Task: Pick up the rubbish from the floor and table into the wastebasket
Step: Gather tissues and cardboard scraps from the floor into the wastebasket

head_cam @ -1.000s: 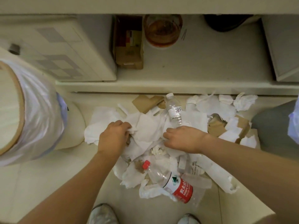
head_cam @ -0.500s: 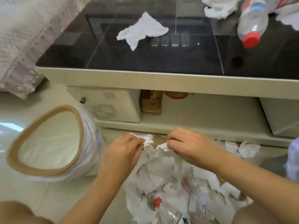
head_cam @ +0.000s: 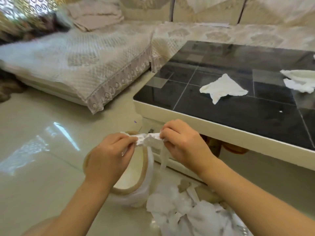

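left hand [head_cam: 109,155] & right hand [head_cam: 185,144] both pinch one crumpled white tissue wad [head_cam: 150,139], fingers curled tight, a strip dangling. wad is above the wastebasket [head_cam: 136,188] rim. more paper pile [head_cam: 184,210] on floor by it; tissue [head_cam: 221,89] on table [head_cam: 238,114].

Glossy cream tiled floor [head_cam: 39,133] at near left, carrying bright reflected patches of light. A low sofa [head_cam: 76,62] under a quilted, lace-edged cover occupies the far left, with folded cloth [head_cam: 97,16] on it. A low table [head_cam: 238,92] with a dark, reflective tiled top and cream edge stands at right. Patterned pale fabric spans the far wall.
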